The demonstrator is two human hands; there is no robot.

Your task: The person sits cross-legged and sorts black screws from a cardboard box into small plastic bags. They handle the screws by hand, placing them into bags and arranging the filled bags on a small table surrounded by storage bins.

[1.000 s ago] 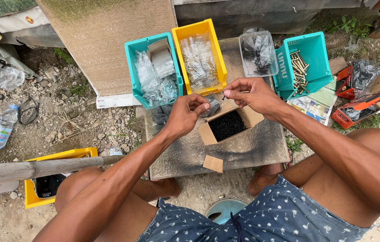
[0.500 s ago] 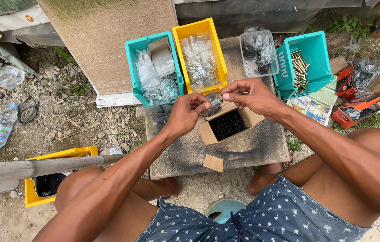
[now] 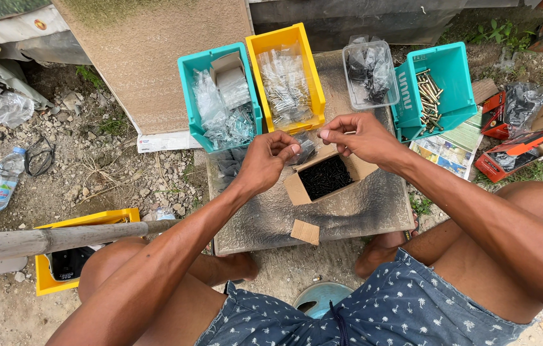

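Observation:
My left hand and my right hand hover close together over an open cardboard box full of small black screws. Between the fingertips hangs a small clear plastic bag with dark pieces inside. My left thumb and forefinger pinch its left edge. My right fingertips are pinched together at its upper right corner, and whether they also hold a screw is too small to tell. The box rests on a grey stone slab in front of my knees.
Behind the box stand a teal bin of clear bags, a yellow bin of bagged screws, a clear tub and a teal bin of brass bolts. Red packs lie right. A wooden pole, a yellow bin and a water bottle lie left.
Both hands stay over the box with the small bag between them. The fingertips shift slightly; nothing else has moved.

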